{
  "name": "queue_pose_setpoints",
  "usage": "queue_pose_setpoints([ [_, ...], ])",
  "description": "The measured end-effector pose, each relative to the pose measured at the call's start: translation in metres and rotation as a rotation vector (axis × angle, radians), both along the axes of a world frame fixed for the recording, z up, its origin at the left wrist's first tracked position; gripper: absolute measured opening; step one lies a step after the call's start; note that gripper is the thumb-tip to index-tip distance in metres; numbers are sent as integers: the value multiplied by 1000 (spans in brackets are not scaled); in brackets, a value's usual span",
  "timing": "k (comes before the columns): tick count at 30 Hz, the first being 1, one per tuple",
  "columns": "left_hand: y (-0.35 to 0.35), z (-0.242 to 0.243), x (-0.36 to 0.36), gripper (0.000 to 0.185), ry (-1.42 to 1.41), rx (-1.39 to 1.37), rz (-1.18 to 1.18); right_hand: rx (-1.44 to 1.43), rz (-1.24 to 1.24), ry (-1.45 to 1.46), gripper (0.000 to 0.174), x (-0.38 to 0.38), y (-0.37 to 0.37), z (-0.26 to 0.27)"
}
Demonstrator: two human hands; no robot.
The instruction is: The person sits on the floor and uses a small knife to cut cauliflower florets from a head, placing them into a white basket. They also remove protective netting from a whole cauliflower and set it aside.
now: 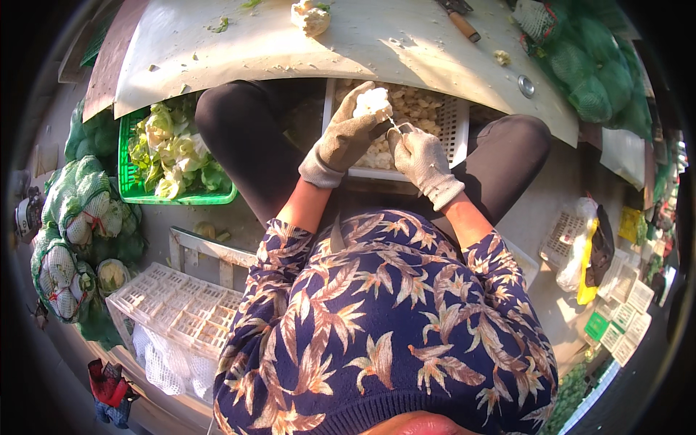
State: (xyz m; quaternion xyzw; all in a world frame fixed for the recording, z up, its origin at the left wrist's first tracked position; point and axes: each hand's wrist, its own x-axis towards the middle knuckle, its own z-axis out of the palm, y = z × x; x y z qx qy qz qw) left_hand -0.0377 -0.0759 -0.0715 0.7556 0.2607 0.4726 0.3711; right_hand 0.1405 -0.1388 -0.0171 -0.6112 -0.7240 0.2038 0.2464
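Observation:
My left hand (348, 130), in a knitted work glove with a darker coated palm, holds a white cauliflower piece (373, 103) upright above a white plastic crate (461, 130). My right hand (421, 157), gloved too, is closed close beside it, with a thin pale strip at its fingertips reaching to the piece; whether this is a stem or a tool's edge I cannot tell. Many small cauliflower florets (418, 106) lie in the crate, between my knees and partly under the table edge. A larger cauliflower chunk (311, 19) sits on the table (261, 54).
A green basket (179, 200) of cauliflower leaves and trimmings stands by my left knee. Net bags of cauliflower (89, 217) and a white plastic crate (179, 310) are at the left. On the table lie a wooden-handled tool (464, 27) and a round metal object (526, 86).

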Motion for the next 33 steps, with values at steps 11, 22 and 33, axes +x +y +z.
queue_pose_setpoints([
  [11,-12,-5,16,62,-949,-1003,-270,-276,8,8,41,-10,-2,2],
  [22,-10,2,1,44,-572,-905,-294,-335,86,-30,27,-1,4,-33],
  [33,26,-34,-13,33,79,-849,-271,-114,492,-743,16,29,37,-40],
])
